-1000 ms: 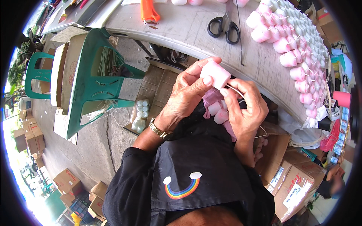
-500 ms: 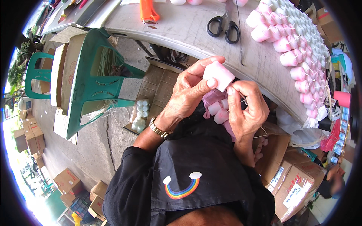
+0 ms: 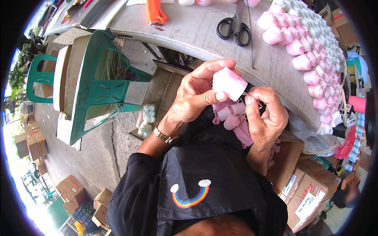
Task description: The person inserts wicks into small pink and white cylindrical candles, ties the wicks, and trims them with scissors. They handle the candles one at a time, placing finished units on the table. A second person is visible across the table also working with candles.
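Observation:
My left hand is closed around a pink votive candle, fingers behind it and thumb on its near side. The candle is tilted, one end toward my right hand. There my right thumb and forefinger pinch a thin pale wick at the candle's end. Below, several smaller-looking pink candles rest on a pink cloth over my lap. On the table lie black-handled scissors and a thin dark metal rod.
Rows of pink and white candles with wicks cover the table's right side. An orange tool lies at the far edge. Left stands a green plastic chair with cardboard on it. Cardboard boxes stand at the lower right.
My right hand has moved slightly right and down, away from the candle's end. The candle has shifted a little right and turned slightly in my left hand.

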Motion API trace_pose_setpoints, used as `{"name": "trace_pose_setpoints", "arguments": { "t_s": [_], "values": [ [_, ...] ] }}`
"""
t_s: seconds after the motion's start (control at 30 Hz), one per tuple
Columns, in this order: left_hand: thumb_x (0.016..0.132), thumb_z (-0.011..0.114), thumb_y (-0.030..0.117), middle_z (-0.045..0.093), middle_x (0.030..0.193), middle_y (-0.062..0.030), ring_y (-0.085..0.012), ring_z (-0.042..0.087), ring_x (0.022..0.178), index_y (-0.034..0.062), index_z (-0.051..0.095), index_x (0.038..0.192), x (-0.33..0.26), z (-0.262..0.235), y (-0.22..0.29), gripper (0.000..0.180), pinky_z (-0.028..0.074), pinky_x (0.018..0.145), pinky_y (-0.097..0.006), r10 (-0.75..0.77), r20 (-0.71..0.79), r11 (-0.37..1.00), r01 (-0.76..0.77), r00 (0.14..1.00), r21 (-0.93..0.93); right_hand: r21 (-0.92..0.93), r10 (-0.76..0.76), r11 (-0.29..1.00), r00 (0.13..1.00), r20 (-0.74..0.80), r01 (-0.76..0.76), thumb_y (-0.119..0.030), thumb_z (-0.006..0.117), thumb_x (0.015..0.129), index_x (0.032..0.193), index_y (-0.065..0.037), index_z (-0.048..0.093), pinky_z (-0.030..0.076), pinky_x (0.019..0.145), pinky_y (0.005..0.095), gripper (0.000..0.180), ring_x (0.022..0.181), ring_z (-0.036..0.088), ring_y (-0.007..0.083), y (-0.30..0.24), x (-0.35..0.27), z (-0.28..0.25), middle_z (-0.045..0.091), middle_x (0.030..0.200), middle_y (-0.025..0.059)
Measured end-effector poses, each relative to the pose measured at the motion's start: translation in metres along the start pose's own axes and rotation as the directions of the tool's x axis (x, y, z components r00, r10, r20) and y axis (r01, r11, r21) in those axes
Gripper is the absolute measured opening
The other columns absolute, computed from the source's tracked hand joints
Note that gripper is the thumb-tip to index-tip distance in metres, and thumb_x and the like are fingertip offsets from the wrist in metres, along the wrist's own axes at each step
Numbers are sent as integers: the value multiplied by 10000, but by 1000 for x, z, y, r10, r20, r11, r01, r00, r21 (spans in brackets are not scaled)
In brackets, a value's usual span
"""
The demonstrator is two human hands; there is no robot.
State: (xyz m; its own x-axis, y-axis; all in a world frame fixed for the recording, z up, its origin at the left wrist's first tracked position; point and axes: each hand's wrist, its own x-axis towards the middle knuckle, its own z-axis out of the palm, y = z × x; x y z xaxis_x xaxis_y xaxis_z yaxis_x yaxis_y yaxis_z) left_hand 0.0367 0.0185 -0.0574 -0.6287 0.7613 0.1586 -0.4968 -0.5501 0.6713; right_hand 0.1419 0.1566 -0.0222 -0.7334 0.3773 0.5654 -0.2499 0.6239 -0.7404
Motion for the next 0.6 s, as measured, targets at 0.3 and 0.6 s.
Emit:
{"name": "trace_pose_setpoints", "arguments": {
  "t_s": [0.3, 0.6],
  "values": [
    [805, 732, 6, 583, 1266, -142, -213, 571, 1153, 12, 484, 1342, 1, -3, -3, 592, 455, 1006, -371, 34, 15, 999, -34, 999, 11, 0, 50, 999, 998, 36, -50, 41, 672, 805, 893, -4, 614, 476, 582, 271, 115, 651, 610, 171, -3, -2, 2, 632, 794, 86],
    [797, 700, -81, 555, 1280, -133, -227, 555, 1173, 5, 485, 1330, 0, -1, -4, 581, 459, 1013, -374, 105, 62, 971, -115, 993, 208, -16, 146, 988, 973, -177, -151, -57, 563, 948, 1134, 9, 565, 388, 638, 191, 198, 750, 474, 63, -4, -3, 0, 571, 930, 34]
  ]
}}
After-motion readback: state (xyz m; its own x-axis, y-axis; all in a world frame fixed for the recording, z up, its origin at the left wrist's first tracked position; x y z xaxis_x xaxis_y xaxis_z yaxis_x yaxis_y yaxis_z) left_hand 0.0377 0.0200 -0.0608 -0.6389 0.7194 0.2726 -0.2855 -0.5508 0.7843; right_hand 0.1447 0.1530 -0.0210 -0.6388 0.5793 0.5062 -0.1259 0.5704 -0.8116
